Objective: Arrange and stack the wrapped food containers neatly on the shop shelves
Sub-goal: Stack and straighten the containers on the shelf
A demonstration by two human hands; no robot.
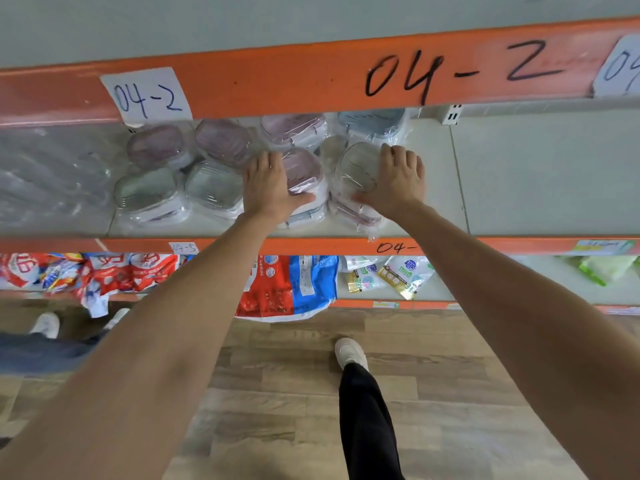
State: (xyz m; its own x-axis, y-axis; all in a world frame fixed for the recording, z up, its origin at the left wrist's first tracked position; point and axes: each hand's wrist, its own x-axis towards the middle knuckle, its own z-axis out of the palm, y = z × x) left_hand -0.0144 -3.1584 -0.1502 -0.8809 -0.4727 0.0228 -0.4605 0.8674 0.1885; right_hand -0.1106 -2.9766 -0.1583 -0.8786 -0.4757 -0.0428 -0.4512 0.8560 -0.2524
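Pink shows through the clear wrap of the pink-lidded container point(303, 171) that sits on top of a short stack near the front of the grey shelf point(502, 174). The left hand point(266, 185) lies on its left side with the fingers flat and straight, and the thumb reaches along its front edge. It presses the box but does not curl round it. Just beside it on the right is a clear-lidded container point(356, 168), also on top of a stack. The right hand point(398, 178) rests over its right side. The fingers bend a little over the far edge and the thumb lies across the front. I cannot tell if this hand really grips it or only rests on it.

More wrapped boxes sit to the left: two green-lidded containers point(145, 192) in front and pink ones behind them. A blue-lidded container point(372, 121) sits at the back. Above is an orange beam point(277, 81) with "04-2" written on it and a white paper label point(147, 95) with the same marks. On the lower shelf lie red and blue bags point(287, 285). Below is a wooden floor point(277, 393) and a white shoe point(349, 353).
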